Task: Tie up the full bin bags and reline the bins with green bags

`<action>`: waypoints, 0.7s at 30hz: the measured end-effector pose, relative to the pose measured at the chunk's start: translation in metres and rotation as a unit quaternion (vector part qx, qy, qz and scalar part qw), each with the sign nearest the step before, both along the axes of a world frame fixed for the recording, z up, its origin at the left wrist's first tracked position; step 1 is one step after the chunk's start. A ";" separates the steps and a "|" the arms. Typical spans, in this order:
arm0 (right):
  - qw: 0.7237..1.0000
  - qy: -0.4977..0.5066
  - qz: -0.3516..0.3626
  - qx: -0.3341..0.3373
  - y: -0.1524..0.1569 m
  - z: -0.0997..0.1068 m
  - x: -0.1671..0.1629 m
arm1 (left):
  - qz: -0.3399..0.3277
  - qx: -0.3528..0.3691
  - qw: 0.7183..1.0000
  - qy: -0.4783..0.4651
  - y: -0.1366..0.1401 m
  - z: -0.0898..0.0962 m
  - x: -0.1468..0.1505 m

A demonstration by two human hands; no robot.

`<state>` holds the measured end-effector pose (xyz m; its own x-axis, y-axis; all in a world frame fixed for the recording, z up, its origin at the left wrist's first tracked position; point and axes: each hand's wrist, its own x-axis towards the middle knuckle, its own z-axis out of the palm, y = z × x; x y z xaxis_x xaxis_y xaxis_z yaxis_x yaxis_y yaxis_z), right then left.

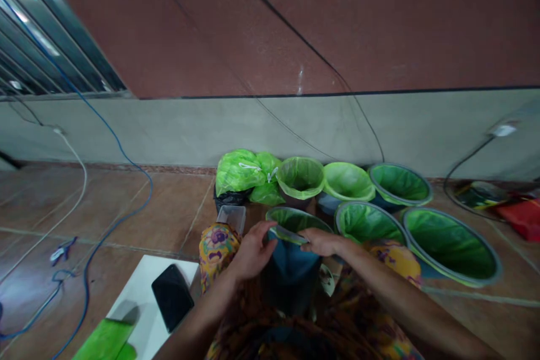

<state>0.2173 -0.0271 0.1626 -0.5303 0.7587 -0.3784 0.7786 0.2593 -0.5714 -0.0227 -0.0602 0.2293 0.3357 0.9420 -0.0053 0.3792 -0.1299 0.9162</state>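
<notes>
Between my knees stands a blue trash bin (293, 270) with a green trash bag (291, 217) lining its inside. My left hand (254, 250) pinches the near side of the bin's rim (289, 234), where the bag's edge folds over. Across from it, my right hand (321, 242) grips the same rim a little to the right. A greyish-green strip of the rim shows between both hands. Some fingertips are hidden behind the rim.
Several lined bins, such as a green-lined bin (451, 242), stand to the right and along the wall. Tied green bags (238, 171) sit behind a clear plastic container (232, 216). At left lie a phone (172, 297) on a white board (139, 292), green bags (103, 340) and a blue cable (122, 216).
</notes>
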 end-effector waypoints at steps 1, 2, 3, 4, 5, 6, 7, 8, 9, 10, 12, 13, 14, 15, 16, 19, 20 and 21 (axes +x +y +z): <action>1.000 0.014 0.005 -0.008 0.002 0.013 0.000 | -0.049 0.020 0.999 0.010 0.011 0.010 0.004; 1.000 0.022 0.009 -0.010 0.003 0.026 -0.001 | -0.097 0.034 0.994 0.029 0.022 0.017 0.007; 1.000 0.027 0.014 -0.003 0.004 0.036 -0.004 | -0.146 0.041 0.987 0.060 0.032 0.022 0.011; 0.999 0.025 0.023 0.006 0.005 0.046 -0.008 | -0.190 0.045 0.976 0.097 0.039 0.024 0.014; 0.999 0.016 0.035 0.021 0.005 0.053 -0.011 | -0.225 0.047 0.964 0.134 0.045 0.024 0.017; 0.998 0.002 0.048 0.037 0.006 0.059 -0.014 | -0.251 0.048 0.952 0.166 0.049 0.021 0.019; 0.997 -0.013 0.062 0.051 0.007 0.062 -0.017 | -0.266 0.051 0.944 0.191 0.051 0.017 0.020; 0.995 -0.028 0.072 0.062 0.007 0.064 -0.018 | -0.270 0.055 0.939 0.207 0.052 0.011 0.021; 0.993 -0.040 0.078 0.073 0.006 0.064 -0.019 | -0.268 0.058 0.938 0.213 0.050 0.006 0.021; 0.992 -0.046 0.080 0.084 0.005 0.063 -0.019 | -0.262 0.058 0.940 0.212 0.048 0.000 0.020; 0.991 -0.043 0.076 0.099 0.002 0.059 -0.020 | -0.230 0.045 0.952 0.195 0.042 -0.010 0.018; 0.991 -0.031 0.071 0.109 0.001 0.058 -0.019 | -0.212 0.029 0.960 0.183 0.039 -0.013 0.017; 0.990 -0.019 0.067 0.119 -0.001 0.057 -0.019 | -0.195 0.013 0.965 0.173 0.037 -0.016 0.015; 0.989 0.000 0.060 0.134 -0.002 0.056 -0.019 | -0.180 -0.001 0.969 0.167 0.036 -0.018 0.013; 0.987 0.030 0.040 0.153 -0.003 0.056 -0.017 | -0.169 -0.010 0.972 0.165 0.035 -0.018 0.011; 0.945 0.198 -0.161 0.206 -0.004 0.051 -0.010 | -0.158 -0.003 0.973 0.167 0.035 -0.016 0.003; 0.899 0.270 -0.284 0.195 -0.004 0.048 -0.008 | -0.156 0.002 0.974 0.166 0.035 -0.014 0.000; 0.837 0.332 -0.406 0.157 -0.003 0.044 -0.005 | -0.155 0.004 0.974 0.165 0.035 -0.012 -0.003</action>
